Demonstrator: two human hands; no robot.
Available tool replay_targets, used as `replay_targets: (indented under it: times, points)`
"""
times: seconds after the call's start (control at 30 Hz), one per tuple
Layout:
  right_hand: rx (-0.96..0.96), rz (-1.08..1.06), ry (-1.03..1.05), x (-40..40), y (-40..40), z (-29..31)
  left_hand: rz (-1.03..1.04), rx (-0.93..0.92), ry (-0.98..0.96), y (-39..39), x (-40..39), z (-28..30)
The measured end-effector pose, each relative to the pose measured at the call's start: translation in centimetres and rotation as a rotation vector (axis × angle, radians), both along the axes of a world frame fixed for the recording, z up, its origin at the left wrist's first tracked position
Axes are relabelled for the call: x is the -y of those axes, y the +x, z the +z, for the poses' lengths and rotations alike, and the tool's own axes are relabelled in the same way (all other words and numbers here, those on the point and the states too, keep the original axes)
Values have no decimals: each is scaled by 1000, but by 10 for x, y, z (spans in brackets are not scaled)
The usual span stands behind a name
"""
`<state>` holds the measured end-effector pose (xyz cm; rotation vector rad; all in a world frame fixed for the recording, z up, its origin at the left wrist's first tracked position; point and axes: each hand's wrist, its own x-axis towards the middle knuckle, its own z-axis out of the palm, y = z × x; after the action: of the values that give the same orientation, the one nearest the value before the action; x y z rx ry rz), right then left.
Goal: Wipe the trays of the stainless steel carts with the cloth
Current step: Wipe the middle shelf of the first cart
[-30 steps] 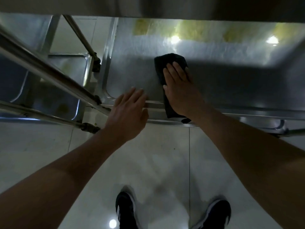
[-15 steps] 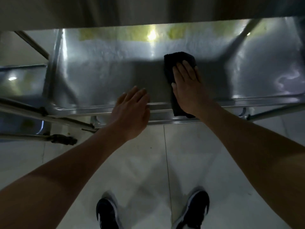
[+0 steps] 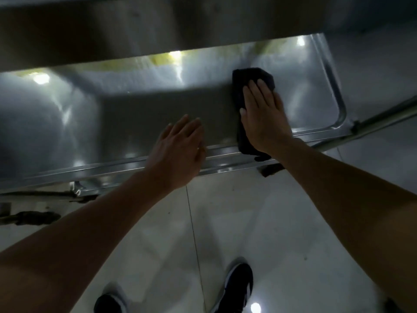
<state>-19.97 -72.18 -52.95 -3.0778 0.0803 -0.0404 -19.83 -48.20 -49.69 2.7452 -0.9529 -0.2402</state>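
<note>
A stainless steel cart tray (image 3: pixel 112 123) stretches across the upper half of the head view, shiny with light reflections. A dark cloth (image 3: pixel 247 80) lies flat on the tray's right part and hangs over its near rim. My right hand (image 3: pixel 264 116) presses flat on the cloth with straight fingers. My left hand (image 3: pixel 178 145) is held flat with straight fingers over the tray's near rim, left of the cloth, holding nothing.
An upper shelf (image 3: pixel 158 26) overhangs the tray's far side. The tray's right corner (image 3: pixel 340 118) meets a cart rail (image 3: pixel 383 123). Cart frame parts (image 3: pixel 38 216) sit at the lower left. My shoes (image 3: pixel 234 288) stand on the pale tiled floor (image 3: pixel 270 222).
My right hand has slid the cloth rightward along the tray, toward its right corner. The view has shifted right with it, and the neighbouring cart at the left has left the frame.
</note>
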Motion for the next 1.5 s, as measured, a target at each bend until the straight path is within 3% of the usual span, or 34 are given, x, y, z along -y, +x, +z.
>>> replay_targets:
  times: [0.4, 0.83, 1.13, 1.5]
  points:
    - [29, -116, -1, 99, 10, -1, -30, 58, -63, 20, 95, -3]
    - [33, -169, -5, 150, 43, 1, -48, 50, -74, 31, 113, -15]
    - [11, -112, -33, 93, 76, -1, -36, 35, -58, 45, 74, -13]
    - [24, 3, -49, -49, 115, -2, 87, 8, -48, 49, -60, -6]
